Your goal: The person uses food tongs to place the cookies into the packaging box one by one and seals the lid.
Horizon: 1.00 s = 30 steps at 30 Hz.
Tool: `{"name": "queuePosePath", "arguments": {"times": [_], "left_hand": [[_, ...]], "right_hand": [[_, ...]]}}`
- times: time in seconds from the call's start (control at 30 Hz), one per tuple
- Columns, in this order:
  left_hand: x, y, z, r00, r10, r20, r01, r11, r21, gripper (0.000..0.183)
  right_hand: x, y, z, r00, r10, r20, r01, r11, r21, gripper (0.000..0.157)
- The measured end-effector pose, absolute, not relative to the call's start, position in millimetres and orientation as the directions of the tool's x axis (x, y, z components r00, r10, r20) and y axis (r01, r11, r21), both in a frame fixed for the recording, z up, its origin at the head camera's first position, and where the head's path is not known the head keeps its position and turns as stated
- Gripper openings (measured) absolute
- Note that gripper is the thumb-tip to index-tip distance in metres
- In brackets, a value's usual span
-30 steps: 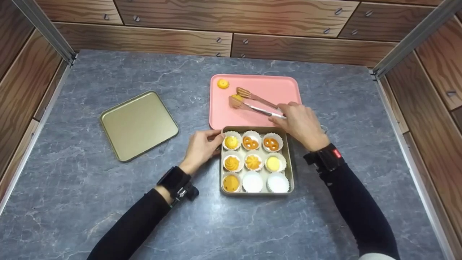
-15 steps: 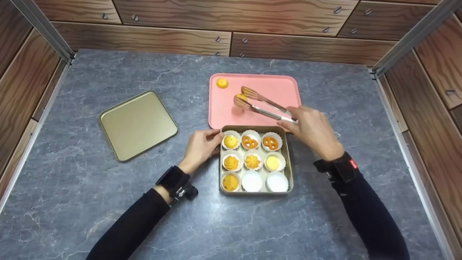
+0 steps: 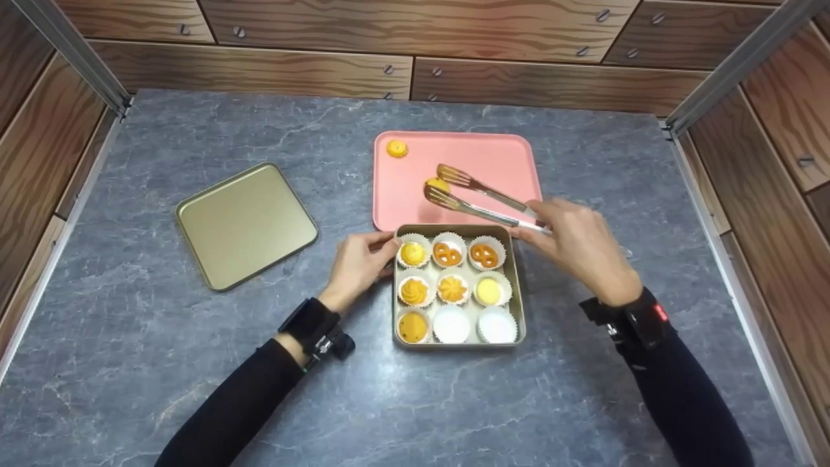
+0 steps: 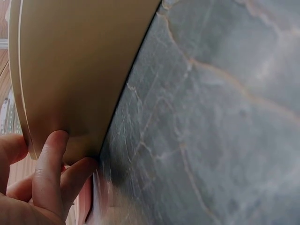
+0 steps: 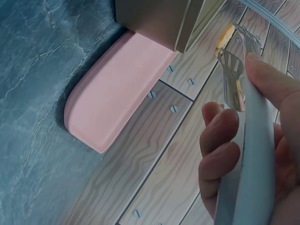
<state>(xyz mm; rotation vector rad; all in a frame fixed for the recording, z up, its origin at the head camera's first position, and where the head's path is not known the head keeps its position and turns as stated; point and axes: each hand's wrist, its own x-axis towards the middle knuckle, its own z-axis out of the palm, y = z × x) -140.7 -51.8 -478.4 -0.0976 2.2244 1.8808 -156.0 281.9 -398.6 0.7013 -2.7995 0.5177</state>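
Note:
My right hand (image 3: 577, 243) grips the pale handle of a pair of metal tongs (image 3: 486, 211). A yellow cookie (image 3: 438, 185) is pinched between the slotted tong heads, held over the pink tray (image 3: 506, 155); the heads partly hide it. With thumb and fingers, my left hand (image 3: 360, 263) holds a gold tin box (image 3: 459, 347) at its upper left; in the left wrist view its fingers (image 4: 49, 173) press the outer wall. White paper cups fill the tin. Several hold cookies, such as a pretzel (image 3: 484, 255); two white cups (image 3: 451, 325) at the front hold none.
Another yellow cookie (image 3: 397, 148) lies in the pink tray's far left corner. To the left, a flat gold lid (image 3: 246, 227) rests on the grey marbled table (image 3: 194, 363). Wood-patterned walls (image 3: 292, 71) enclose the back and sides.
My right hand has moved right and toward me, carrying the tongs and the cookie up off the tray toward the tin. My left hand has stayed at the tin.

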Motion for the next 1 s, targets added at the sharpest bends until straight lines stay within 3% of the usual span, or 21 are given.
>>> {"name": "queuePosePath", "arguments": {"times": [0.43, 1.0], "left_hand": [[-140.3, -52.3, -478.3, -0.973, 0.098, -0.208, -0.189, 0.175, 0.966, 0.037], [-140.0, -52.1, -477.4, -0.978, 0.082, -0.19, -0.171, 0.197, 0.965, 0.037]], "right_hand": [[-133.1, 306.0, -399.6, -0.85, -0.422, 0.315, -0.51, 0.81, -0.29, 0.048], [-116.9, 320.4, -399.3, -0.86, -0.454, 0.234, -0.51, 0.797, -0.323, 0.045]]}}
